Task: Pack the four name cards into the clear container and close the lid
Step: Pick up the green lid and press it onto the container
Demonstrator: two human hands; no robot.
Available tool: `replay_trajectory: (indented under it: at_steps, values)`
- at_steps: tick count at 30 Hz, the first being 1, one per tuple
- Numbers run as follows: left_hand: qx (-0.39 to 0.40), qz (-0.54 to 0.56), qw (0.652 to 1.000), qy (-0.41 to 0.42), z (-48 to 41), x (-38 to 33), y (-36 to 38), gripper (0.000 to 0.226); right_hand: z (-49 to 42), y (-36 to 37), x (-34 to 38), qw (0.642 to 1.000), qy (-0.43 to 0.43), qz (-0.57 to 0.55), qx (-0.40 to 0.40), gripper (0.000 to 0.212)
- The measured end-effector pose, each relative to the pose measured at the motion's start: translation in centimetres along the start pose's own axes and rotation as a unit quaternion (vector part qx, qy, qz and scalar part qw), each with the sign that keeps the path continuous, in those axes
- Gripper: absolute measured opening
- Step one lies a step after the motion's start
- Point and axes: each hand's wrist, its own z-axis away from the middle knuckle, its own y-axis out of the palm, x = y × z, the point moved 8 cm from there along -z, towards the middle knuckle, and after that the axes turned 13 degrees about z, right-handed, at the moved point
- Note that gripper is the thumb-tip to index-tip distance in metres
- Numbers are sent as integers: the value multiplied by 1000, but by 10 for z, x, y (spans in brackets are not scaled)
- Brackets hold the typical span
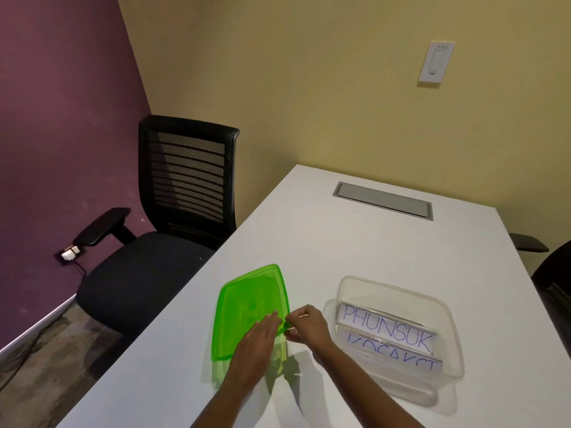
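A translucent green lid (247,301) lies on the white table (340,242), left of a clear plastic container (445,316). Inside the container lie name cards (386,327); two show, lettered in blue. My left hand (256,344) rests flat on the lid's near right part, fingers spread. My right hand (306,325) pinches the lid's right edge between thumb and fingers. The lid's near right edge looks slightly raised off the table. Both hands sit just left of the container.
A black mesh office chair (173,211) stands at the table's left side. A grey cable hatch (383,200) is set in the tabletop farther back. Another dark chair (553,279) shows at the right edge. A wall switch (435,61) hangs on the yellow wall.
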Motion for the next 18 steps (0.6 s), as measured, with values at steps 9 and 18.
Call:
replay_trajectory:
  at_steps: [9,18]
  values:
    - [-203,225,946,-117,-39,-31,-91,35,16,-69,48,993,-79,-92,-4,12]
    - [-316,495,805,-83,-67,-69,-141,29,24,-168,22,985,-79,0,-151,31]
